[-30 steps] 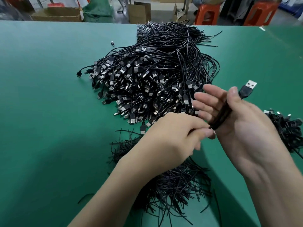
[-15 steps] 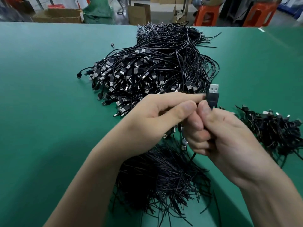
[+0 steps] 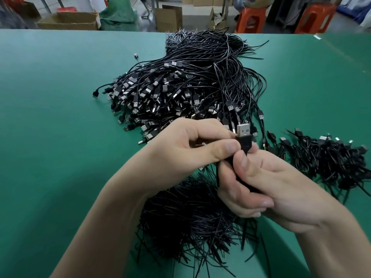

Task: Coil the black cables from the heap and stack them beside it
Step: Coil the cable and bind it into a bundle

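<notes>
Now, on the green counter [image 3: 50, 117], with the heap [image 3: 180, 87] of black cables behind, our left hand [image 3: 186, 151] pinches one cable [image 3: 245, 144] just under its upright plug [image 3: 243, 131], while our right hand [image 3: 271, 193] curls its fingers [image 3: 247, 205] round the bundled turns. Should either grip slacken, we judge, the coil may spring open, or drop short of the stack [image 3: 331, 157] at right.
</notes>
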Demonstrator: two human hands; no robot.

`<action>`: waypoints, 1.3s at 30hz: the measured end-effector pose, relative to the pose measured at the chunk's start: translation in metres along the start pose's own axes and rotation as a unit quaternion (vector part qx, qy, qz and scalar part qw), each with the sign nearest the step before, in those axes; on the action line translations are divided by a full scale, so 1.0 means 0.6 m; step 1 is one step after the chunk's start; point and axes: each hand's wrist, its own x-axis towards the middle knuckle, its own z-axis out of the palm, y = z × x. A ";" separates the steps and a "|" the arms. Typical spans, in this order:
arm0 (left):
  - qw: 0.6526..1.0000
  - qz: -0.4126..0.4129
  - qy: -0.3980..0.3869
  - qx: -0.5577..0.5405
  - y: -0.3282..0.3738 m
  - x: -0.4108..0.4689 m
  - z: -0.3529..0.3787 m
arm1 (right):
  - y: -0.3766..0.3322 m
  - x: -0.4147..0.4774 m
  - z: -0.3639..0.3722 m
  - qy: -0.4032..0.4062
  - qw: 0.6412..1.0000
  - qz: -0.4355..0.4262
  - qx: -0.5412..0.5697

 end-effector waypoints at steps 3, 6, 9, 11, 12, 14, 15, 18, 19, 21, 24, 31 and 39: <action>1.000 -0.004 0.012 0.015 -0.002 0.000 -0.002 | 0.000 0.001 -0.003 0.002 0.999 0.017 0.038; 1.000 -0.003 0.013 0.006 -0.002 0.001 0.005 | -0.004 -0.001 -0.009 -0.016 0.994 0.014 0.105; 1.000 0.003 0.002 -0.006 0.001 0.002 0.008 | -0.007 -0.005 -0.015 -0.058 0.985 0.005 0.160; 1.000 0.010 -0.012 -0.004 0.000 0.001 0.004 | -0.005 -0.006 -0.016 -0.061 0.986 -0.006 0.157; 1.000 0.015 -0.017 -0.003 0.001 0.000 0.001 | -0.002 -0.006 -0.016 -0.060 0.988 -0.013 0.143; 0.999 0.025 -0.022 -0.001 0.005 -0.002 -0.004 | 0.003 -0.004 -0.015 -0.061 0.993 -0.027 0.102; 0.999 0.028 -0.022 -0.001 0.005 -0.003 -0.006 | 0.005 -0.003 -0.015 -0.060 0.995 -0.033 0.075; 0.999 0.033 -0.005 -0.009 -0.002 -0.002 -0.008 | 0.005 -0.002 -0.019 -0.032 0.999 -0.041 0.011; 0.999 0.029 0.007 -0.017 -0.006 -0.002 -0.008 | 0.006 -0.002 -0.020 -0.011 0.999 -0.044 0.010; 0.999 0.018 0.037 -0.030 -0.014 0.001 -0.008 | 0.007 0.001 -0.019 0.048 0.998 -0.044 0.024; 0.997 0.011 0.077 -0.019 -0.020 0.004 -0.005 | 0.009 0.009 -0.015 0.143 0.987 -0.047 0.059; 0.988 0.015 0.149 -0.033 -0.024 0.007 0.003 | 0.028 0.031 0.009 0.345 0.932 -0.104 -0.044; 0.982 0.005 0.190 -0.001 -0.022 0.007 0.001 | 0.032 0.035 0.032 0.191 0.981 -0.022 0.019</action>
